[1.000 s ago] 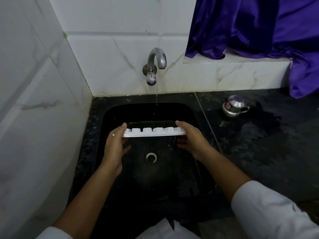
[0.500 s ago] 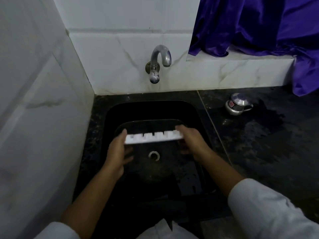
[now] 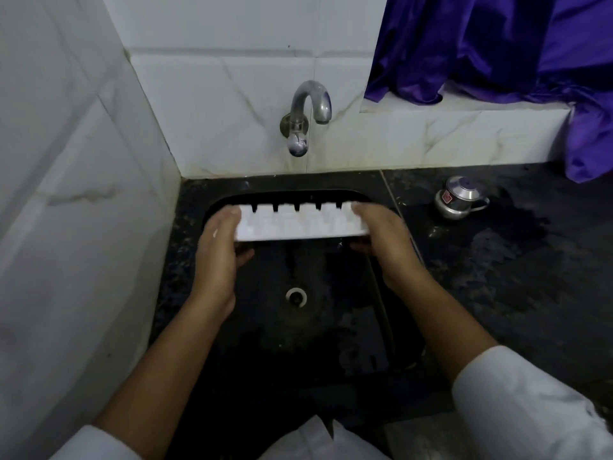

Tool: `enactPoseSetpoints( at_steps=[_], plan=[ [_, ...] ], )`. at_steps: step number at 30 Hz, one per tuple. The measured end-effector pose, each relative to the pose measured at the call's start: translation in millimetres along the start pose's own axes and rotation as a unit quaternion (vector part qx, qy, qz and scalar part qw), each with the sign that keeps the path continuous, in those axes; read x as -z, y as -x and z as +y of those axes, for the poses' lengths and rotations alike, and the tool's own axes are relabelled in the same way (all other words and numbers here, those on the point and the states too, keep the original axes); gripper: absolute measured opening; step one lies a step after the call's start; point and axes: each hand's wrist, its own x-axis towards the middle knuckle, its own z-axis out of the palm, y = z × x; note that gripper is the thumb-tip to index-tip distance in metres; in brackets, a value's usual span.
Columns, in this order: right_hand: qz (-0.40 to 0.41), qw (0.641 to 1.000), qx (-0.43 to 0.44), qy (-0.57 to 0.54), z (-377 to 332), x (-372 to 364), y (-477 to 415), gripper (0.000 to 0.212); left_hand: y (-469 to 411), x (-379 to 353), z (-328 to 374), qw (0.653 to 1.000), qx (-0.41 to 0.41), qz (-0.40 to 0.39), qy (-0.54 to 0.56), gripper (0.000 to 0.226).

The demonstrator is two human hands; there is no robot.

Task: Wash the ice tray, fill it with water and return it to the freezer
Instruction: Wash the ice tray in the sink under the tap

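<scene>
White plastic ice tray now raised and tipped at the black sink's back edge; left hand and right hand clasp its ends; rinsing, I judge.

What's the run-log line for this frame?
phase: wash | ice tray: held over sink, below tap, underside toward camera | left hand: grips left end | right hand: grips right end | water flow: cannot tell

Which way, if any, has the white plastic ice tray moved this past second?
Yes: the ice tray moved from the round drain toward the metal tap.
</scene>
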Motion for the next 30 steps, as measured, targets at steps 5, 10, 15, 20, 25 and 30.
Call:
enactPoseSetpoints(
  at_steps=[5, 10, 15, 20, 25, 30],
  plan=[
    [-0.002, 0.998, 0.061, 0.026, -19, -2, 10, 0.023, 4, -1, 8, 0.999, -0.037, -0.001, 0.015, 0.034],
    [-0.015, 0.997, 0.076, 0.031, -40, -3, 10, 0.024, 9, -4, 30, 0.997, -0.075, -0.003, 0.033, 0.043],
    [0.008, 0.977, 0.206, -0.047, -42, 3, 9, 0.028, 19, -3, 44, 0.982, -0.172, 0.005, 0.079, 0.035],
    [-0.026, 0.992, -0.003, 0.124, 63, 1, 0, 0.041, 16, 21, -45, 0.996, 0.073, 0.012, -0.045, 0.030],
    [-0.056, 0.984, -0.066, 0.153, 61, 0, -4, 0.038, 4, 28, -52, 0.992, 0.101, 0.001, -0.071, 0.041],
    [-0.021, 0.988, 0.142, 0.056, -24, 0, -6, 0.027, 0, 5, 32, 0.995, -0.095, -0.004, 0.010, 0.057]
  ],
)
